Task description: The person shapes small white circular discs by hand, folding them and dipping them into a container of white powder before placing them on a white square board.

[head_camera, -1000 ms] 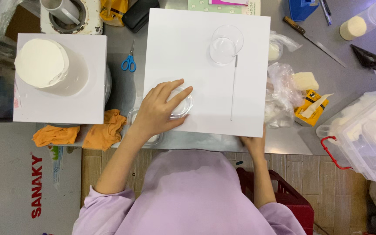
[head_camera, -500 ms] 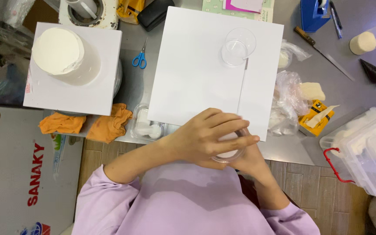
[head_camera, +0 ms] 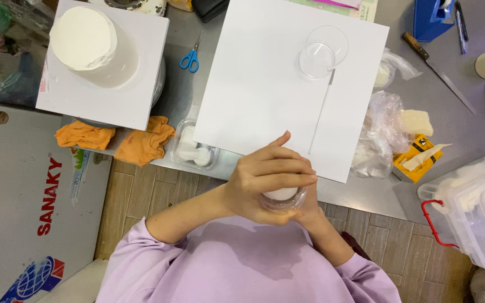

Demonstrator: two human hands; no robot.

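You are holding a small clear plastic tub with a white filling (head_camera: 280,196) close to your chest, just off the near edge of the steel worktop (head_camera: 366,193). Only a sliver of the tub shows: a pale round face and a see-through rim peeking out below your fingers. It sits upright as far as can be told.

Your left hand (head_camera: 265,177) lies over the top of the tub, fingers curled shut across it and thumb raised towards the table. Your right hand (head_camera: 310,210) is cupped beneath and behind it, mostly hidden, closed around the tub's underside. Both hands press on the same tub and touch each other.

Just ahead of your hands lies a large white square board (head_camera: 276,84), its near corner beside your left thumb. On its far part stands an empty clear plastic cup (head_camera: 322,51), with a thin clear stick (head_camera: 321,112) lying next to it. To your left sit a clear tub holding white pieces (head_camera: 192,147), crumpled orange cloths (head_camera: 116,140), blue-handled scissors (head_camera: 191,56) and a white frosted round cake (head_camera: 94,45) on its own white board.
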